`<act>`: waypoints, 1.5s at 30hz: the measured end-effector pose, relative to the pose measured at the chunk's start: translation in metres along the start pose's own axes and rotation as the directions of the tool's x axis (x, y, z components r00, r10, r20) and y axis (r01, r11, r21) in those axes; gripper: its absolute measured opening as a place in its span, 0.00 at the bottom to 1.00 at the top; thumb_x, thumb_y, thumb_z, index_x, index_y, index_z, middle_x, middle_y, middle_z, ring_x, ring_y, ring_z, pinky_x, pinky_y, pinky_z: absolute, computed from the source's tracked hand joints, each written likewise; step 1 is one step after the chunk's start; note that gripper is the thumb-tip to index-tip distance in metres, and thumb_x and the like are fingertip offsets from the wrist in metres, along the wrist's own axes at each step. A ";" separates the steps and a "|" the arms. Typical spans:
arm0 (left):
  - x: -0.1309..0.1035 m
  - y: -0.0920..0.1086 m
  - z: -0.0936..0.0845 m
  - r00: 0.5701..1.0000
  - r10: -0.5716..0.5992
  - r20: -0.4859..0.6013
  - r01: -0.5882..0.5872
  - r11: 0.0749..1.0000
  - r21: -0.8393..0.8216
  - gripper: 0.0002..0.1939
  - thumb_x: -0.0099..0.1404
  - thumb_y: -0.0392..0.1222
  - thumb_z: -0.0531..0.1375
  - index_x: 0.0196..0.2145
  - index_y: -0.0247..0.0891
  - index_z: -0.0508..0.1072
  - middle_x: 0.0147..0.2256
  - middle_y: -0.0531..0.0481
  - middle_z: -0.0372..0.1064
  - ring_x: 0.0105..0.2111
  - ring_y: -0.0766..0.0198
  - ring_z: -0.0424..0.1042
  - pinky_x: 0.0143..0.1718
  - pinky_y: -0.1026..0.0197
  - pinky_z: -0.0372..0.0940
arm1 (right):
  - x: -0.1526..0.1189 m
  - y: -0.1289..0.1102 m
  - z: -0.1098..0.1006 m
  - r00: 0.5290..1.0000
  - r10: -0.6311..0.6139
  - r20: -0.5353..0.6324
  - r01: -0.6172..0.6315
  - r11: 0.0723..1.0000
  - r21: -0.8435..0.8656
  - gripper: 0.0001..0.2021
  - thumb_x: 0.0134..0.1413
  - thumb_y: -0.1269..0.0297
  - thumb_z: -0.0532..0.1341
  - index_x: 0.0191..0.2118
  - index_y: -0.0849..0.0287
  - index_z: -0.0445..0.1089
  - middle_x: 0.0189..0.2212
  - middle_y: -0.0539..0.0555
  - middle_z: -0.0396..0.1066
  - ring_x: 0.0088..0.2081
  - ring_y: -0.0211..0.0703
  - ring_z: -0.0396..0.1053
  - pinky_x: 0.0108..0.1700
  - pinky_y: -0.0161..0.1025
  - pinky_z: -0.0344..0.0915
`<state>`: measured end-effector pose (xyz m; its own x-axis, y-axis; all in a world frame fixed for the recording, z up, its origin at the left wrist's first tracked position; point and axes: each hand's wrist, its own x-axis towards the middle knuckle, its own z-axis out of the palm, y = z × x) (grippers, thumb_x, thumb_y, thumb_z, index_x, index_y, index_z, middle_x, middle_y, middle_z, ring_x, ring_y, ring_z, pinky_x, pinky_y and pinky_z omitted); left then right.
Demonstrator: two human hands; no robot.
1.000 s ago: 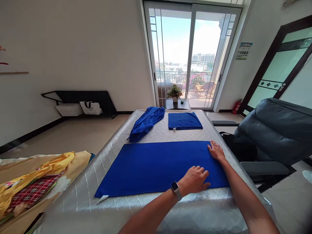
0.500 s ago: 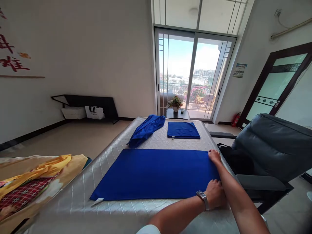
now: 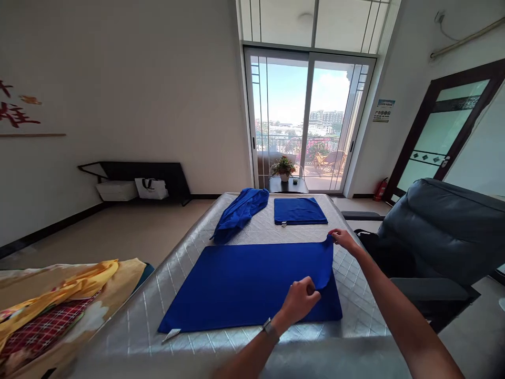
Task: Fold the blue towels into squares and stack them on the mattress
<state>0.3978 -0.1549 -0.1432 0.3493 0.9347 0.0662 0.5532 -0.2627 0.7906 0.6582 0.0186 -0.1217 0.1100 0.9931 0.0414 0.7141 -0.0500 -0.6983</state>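
Yellow, beige and red-plaid bedding (image 3: 67, 302) lies at far left, beside a silvery quilted mattress (image 3: 148, 310) on which three pieces of bright blue fabric are spread or gathered. The large, flat blue cloth (image 3: 236, 284) stretches across the near part of the mattress, a white tag (image 3: 172, 333) at its near left corner, while a crumpled blue cloth (image 3: 241, 213) rests just beyond its far left side. A left hand (image 3: 300, 301), a silver-grey watch (image 3: 270, 328) at the wrist, pinches the near part of the large cloth's raised right end between thumb and curled fingers. Farther back, a neatly folded blue rectangle (image 3: 300, 211) lies apart from the large cloth. A right hand (image 3: 342, 240) grips the far right corner between thumb and fingertips, lifting it above the mattress. A dark leather-like armchair (image 3: 445, 231) stands at right, a black bag (image 3: 389, 255) beside it.
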 end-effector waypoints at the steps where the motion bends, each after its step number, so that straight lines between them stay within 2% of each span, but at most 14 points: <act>1: -0.012 -0.009 -0.020 0.999 -0.014 -0.035 0.012 0.998 -0.058 0.04 0.58 0.40 0.57 0.27 0.40 0.67 0.23 0.56 0.68 0.26 0.67 0.65 0.27 0.63 0.55 | 0.000 -0.015 0.008 0.998 -0.053 0.020 0.052 0.998 0.038 0.18 0.60 0.67 0.52 0.47 0.63 0.78 0.32 0.55 0.80 0.36 0.43 0.78 0.39 0.37 0.73; 4: -0.051 -0.036 -0.071 0.983 -0.087 -0.162 0.057 0.981 -0.184 0.07 0.59 0.45 0.56 0.26 0.41 0.64 0.21 0.58 0.62 0.24 0.67 0.61 0.27 0.64 0.55 | 0.001 -0.067 0.044 0.974 -0.221 0.055 0.213 0.969 0.123 0.17 0.59 0.68 0.55 0.47 0.61 0.78 0.33 0.54 0.80 0.36 0.42 0.78 0.41 0.36 0.73; 6: -0.078 -0.055 -0.101 0.949 -0.154 -0.275 0.093 0.970 -0.222 0.11 0.60 0.49 0.55 0.26 0.41 0.64 0.21 0.58 0.62 0.23 0.66 0.62 0.28 0.63 0.57 | 0.001 -0.107 0.075 0.941 -0.331 0.062 0.319 0.935 0.152 0.15 0.58 0.67 0.58 0.47 0.59 0.78 0.34 0.53 0.80 0.36 0.42 0.77 0.42 0.37 0.72; 11: -0.147 -0.101 -0.174 0.768 -0.293 -0.570 0.172 0.951 -0.256 0.17 0.60 0.59 0.57 0.29 0.42 0.66 0.22 0.56 0.67 0.26 0.62 0.69 0.31 0.61 0.63 | -0.002 -0.218 0.165 0.838 -0.543 0.053 0.529 0.832 0.168 0.10 0.60 0.68 0.62 0.45 0.57 0.78 0.35 0.51 0.78 0.40 0.42 0.75 0.49 0.39 0.69; 15: -0.187 -0.136 -0.221 0.629 -0.346 -0.696 0.285 0.936 -0.207 0.19 0.59 0.62 0.56 0.31 0.43 0.69 0.23 0.55 0.69 0.26 0.58 0.71 0.33 0.58 0.66 | -0.006 -0.304 0.238 0.734 -0.673 0.091 0.669 0.740 0.073 0.10 0.64 0.67 0.61 0.47 0.55 0.77 0.48 0.54 0.74 0.45 0.41 0.72 0.54 0.38 0.66; 17: -0.199 -0.152 -0.234 0.582 -0.371 -0.724 0.375 0.912 -0.166 0.19 0.60 0.61 0.55 0.32 0.43 0.70 0.25 0.53 0.72 0.27 0.56 0.72 0.33 0.56 0.66 | -0.008 -0.336 0.272 0.702 -0.697 0.145 0.702 0.712 0.022 0.10 0.65 0.67 0.60 0.48 0.54 0.77 0.51 0.54 0.72 0.49 0.42 0.70 0.56 0.38 0.65; 20: -0.208 -0.174 -0.241 0.583 -0.373 -0.722 0.525 0.851 -0.015 0.16 0.62 0.56 0.52 0.30 0.43 0.70 0.28 0.49 0.75 0.33 0.52 0.75 0.37 0.54 0.66 | -0.011 -0.365 0.317 0.689 -0.681 0.248 0.706 0.707 -0.022 0.10 0.64 0.70 0.60 0.45 0.53 0.77 0.49 0.53 0.75 0.50 0.45 0.71 0.55 0.39 0.64; 23: -0.211 -0.192 -0.237 0.617 -0.359 -0.701 0.645 0.741 0.188 0.15 0.63 0.51 0.51 0.28 0.43 0.71 0.33 0.44 0.76 0.40 0.47 0.74 0.41 0.50 0.66 | -0.014 -0.372 0.353 0.690 -0.637 0.343 0.694 0.717 -0.065 0.10 0.62 0.71 0.60 0.42 0.54 0.78 0.46 0.53 0.77 0.49 0.47 0.72 0.52 0.39 0.65; 26: -0.211 -0.203 -0.230 0.622 -0.354 -0.698 0.708 0.635 0.309 0.16 0.65 0.49 0.51 0.32 0.40 0.75 0.38 0.41 0.77 0.43 0.44 0.74 0.43 0.48 0.65 | -0.017 -0.366 0.380 0.691 -0.594 0.412 0.682 0.725 -0.099 0.09 0.62 0.72 0.60 0.42 0.56 0.77 0.46 0.54 0.77 0.48 0.48 0.73 0.52 0.41 0.66; 31: -0.211 -0.222 -0.222 0.603 -0.304 -0.738 0.699 0.648 0.303 0.19 0.68 0.48 0.49 0.37 0.38 0.77 0.41 0.38 0.76 0.44 0.45 0.74 0.44 0.48 0.66 | -0.018 -0.354 0.401 0.704 -0.551 0.448 0.658 0.743 -0.121 0.10 0.63 0.70 0.60 0.47 0.57 0.76 0.50 0.57 0.74 0.49 0.47 0.73 0.52 0.43 0.67; 35: -0.213 -0.238 -0.222 0.562 -0.299 -0.771 0.651 0.735 0.189 0.22 0.65 0.53 0.50 0.43 0.38 0.78 0.43 0.38 0.77 0.45 0.45 0.74 0.47 0.47 0.68 | -0.020 -0.352 0.402 0.709 -0.562 0.425 0.648 0.758 -0.079 0.07 0.61 0.70 0.62 0.43 0.57 0.76 0.53 0.58 0.72 0.51 0.50 0.72 0.51 0.41 0.67; 37: -0.214 -0.242 -0.224 0.550 -0.304 -0.778 0.627 0.765 0.146 0.22 0.64 0.54 0.51 0.41 0.39 0.78 0.42 0.38 0.78 0.45 0.44 0.75 0.49 0.45 0.68 | -0.022 -0.353 0.396 0.706 -0.581 0.404 0.648 0.761 -0.038 0.06 0.62 0.70 0.62 0.42 0.57 0.76 0.52 0.58 0.73 0.50 0.50 0.72 0.50 0.41 0.67; 41: -0.214 -0.239 -0.230 0.574 -0.325 -0.751 0.591 0.800 0.106 0.21 0.62 0.57 0.51 0.34 0.42 0.78 0.39 0.40 0.78 0.43 0.44 0.75 0.50 0.43 0.68 | -0.025 -0.358 0.364 0.690 -0.647 0.324 0.661 0.746 0.081 0.08 0.66 0.69 0.59 0.45 0.55 0.75 0.47 0.56 0.76 0.49 0.48 0.73 0.51 0.40 0.66; 45: -0.211 -0.230 -0.229 0.599 -0.298 -0.743 0.572 0.809 0.137 0.17 0.61 0.55 0.51 0.31 0.44 0.75 0.37 0.41 0.78 0.42 0.44 0.75 0.50 0.42 0.69 | -0.029 -0.347 0.305 0.656 -0.723 0.216 0.688 0.690 0.224 0.09 0.68 0.64 0.58 0.48 0.55 0.74 0.45 0.54 0.78 0.45 0.43 0.74 0.50 0.37 0.67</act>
<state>0.0238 -0.2370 -0.1994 -0.5176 0.8163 0.2565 0.7507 0.2894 0.5939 0.1964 0.0395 -0.0980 -0.5936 0.7104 0.3781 0.4138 0.6724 -0.6137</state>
